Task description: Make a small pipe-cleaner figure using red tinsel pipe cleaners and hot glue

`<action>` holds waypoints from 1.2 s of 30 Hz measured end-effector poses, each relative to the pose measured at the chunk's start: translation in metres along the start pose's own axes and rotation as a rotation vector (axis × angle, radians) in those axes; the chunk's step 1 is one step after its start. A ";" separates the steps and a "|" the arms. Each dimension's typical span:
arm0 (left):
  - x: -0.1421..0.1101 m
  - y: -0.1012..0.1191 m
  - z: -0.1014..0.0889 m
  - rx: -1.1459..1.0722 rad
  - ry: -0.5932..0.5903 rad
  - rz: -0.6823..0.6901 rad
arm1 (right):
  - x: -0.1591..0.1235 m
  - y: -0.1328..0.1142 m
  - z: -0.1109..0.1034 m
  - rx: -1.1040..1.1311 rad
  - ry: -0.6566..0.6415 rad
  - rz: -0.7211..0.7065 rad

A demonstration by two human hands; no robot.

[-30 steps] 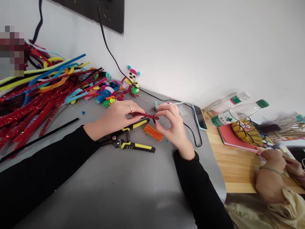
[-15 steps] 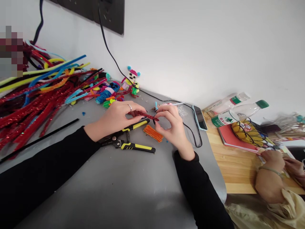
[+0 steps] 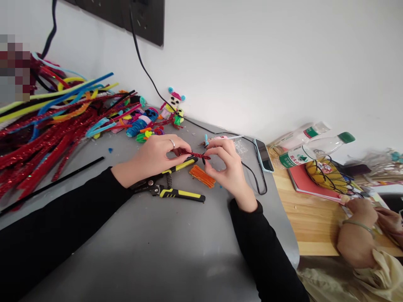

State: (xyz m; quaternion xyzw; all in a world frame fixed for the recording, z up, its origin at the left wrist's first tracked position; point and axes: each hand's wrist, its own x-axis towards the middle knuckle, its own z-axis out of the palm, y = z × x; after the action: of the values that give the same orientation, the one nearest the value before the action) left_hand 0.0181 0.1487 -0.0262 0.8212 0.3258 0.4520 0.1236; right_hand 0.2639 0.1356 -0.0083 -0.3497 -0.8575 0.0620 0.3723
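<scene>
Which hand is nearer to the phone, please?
The right hand. It is just to the left of the phone, pinching one end of the red bundle; the left hand is farther to the left, at the bundle's other end.

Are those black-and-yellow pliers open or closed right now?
Open: the handles of the pliers stand spread apart, with the spring showing between them.
</scene>
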 end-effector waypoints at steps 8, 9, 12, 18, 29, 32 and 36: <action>-0.001 -0.001 0.001 0.009 -0.015 -0.003 | -0.001 0.001 0.001 0.020 0.007 -0.030; -0.001 -0.001 0.001 0.009 -0.017 -0.002 | 0.000 0.001 0.001 0.021 0.010 -0.040; -0.002 -0.002 0.001 0.017 -0.013 0.002 | 0.000 0.001 0.001 0.013 0.010 -0.043; -0.001 -0.003 0.002 0.011 0.002 0.022 | 0.000 0.002 0.001 0.019 0.013 -0.046; -0.001 0.000 0.000 -0.018 -0.003 0.019 | 0.000 0.002 0.002 0.039 0.012 -0.032; -0.001 0.000 -0.001 -0.023 -0.011 0.004 | 0.001 0.001 0.002 0.028 0.017 -0.039; -0.001 0.000 -0.002 -0.015 0.001 0.031 | 0.001 -0.001 0.003 0.006 0.035 -0.047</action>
State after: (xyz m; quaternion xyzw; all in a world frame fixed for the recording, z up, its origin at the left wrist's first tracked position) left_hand 0.0165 0.1481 -0.0259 0.8250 0.3097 0.4566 0.1223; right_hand 0.2614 0.1359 -0.0095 -0.3293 -0.8587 0.0496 0.3895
